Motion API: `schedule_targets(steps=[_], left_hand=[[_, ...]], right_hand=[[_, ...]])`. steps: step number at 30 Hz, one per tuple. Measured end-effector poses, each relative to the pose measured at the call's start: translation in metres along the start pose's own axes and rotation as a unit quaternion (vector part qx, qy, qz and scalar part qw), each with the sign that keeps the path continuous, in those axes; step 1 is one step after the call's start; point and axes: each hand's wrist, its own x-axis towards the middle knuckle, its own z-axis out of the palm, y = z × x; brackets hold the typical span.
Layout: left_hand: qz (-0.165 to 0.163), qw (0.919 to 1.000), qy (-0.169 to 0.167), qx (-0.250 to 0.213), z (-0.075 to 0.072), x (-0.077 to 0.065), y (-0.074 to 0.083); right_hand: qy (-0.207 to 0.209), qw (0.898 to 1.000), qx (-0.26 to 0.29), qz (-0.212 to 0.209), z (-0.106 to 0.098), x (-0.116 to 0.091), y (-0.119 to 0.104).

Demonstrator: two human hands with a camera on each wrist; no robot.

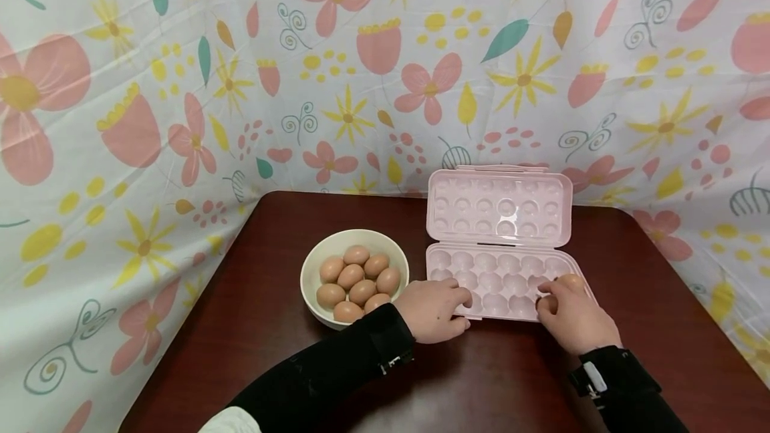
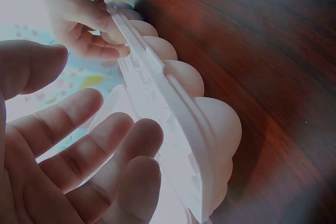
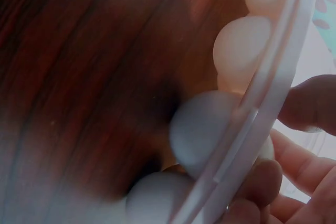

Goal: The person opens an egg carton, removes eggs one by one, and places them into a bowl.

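A pink plastic egg carton [image 1: 490, 282] lies with its lid [image 1: 499, 207] raised at the back. My right hand [image 1: 579, 321] is at the carton's front right corner, its thumb and fingers around a brown egg [image 1: 549, 303] that is mostly hidden. Just behind those fingers, another egg [image 1: 571, 282] sits at the carton's right side. My left hand [image 1: 432, 309] hovers by the front left corner, fingers loosely spread and holding nothing; the left wrist view shows its bare fingers [image 2: 79, 156]. The right wrist view shows the carton's rounded cups [image 3: 202, 132] from below.
Left of the carton stands a cream bowl [image 1: 309, 289] with several brown eggs [image 1: 362, 292], partly behind the left wrist. Both stand on a dark reddish-brown table [image 1: 259, 326]. A floral curtain [image 1: 361, 119] hangs behind and along the sides.
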Motion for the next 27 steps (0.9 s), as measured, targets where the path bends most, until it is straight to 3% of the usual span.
schedule_targets(steps=[15,23,27], left_hand=[[0.004,0.9998,0.022,-0.001,-0.004,-0.007,0.001],[0.002,0.9995,0.030,-0.004,-0.010,-0.009,0.000],[0.004,0.9993,0.035,-0.008,-0.011,-0.010,-0.001]], right_hand=[[-0.005,1.000,0.004,0.015,-0.001,0.001,0.004],[0.058,0.998,-0.006,0.007,-0.007,-0.002,-0.006],[0.091,0.996,0.015,-0.012,-0.009,0.000,-0.017]])
